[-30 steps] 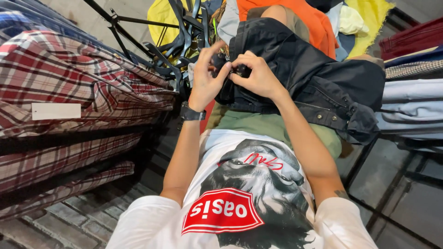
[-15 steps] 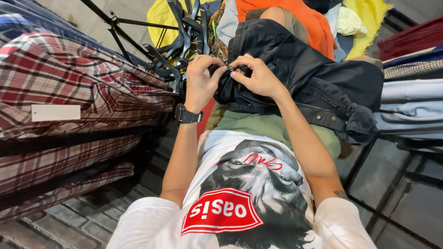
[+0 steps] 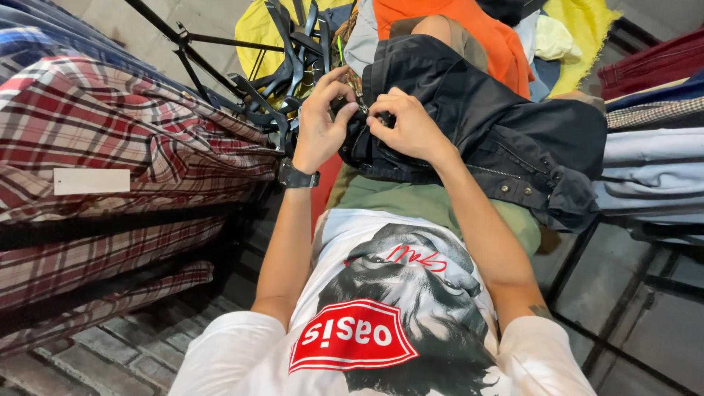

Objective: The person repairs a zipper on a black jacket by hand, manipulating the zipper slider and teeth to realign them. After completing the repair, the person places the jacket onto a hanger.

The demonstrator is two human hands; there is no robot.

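Both hands meet on a dark jacket (image 3: 477,110) draped over the person's lap. The left hand (image 3: 323,121), with a black wristwatch (image 3: 297,176) on its wrist, has its fingers curled and pinching the jacket's edge. The right hand (image 3: 407,125) pinches the same edge, touching the left. Just beyond the left hand lies a heap of black hangers (image 3: 282,70). Plaid shirts (image 3: 117,125) hang left of the left hand, folded clothes (image 3: 653,158) right of the right.

We identify a clothing shop or market stall: folded plaid shirts (image 3: 110,139) stacked at the left, a bundle of black hangers (image 3: 286,66) at top centre, folded garments (image 3: 653,158) shelved at the right, loose coloured clothes (image 3: 484,37) piled at top.
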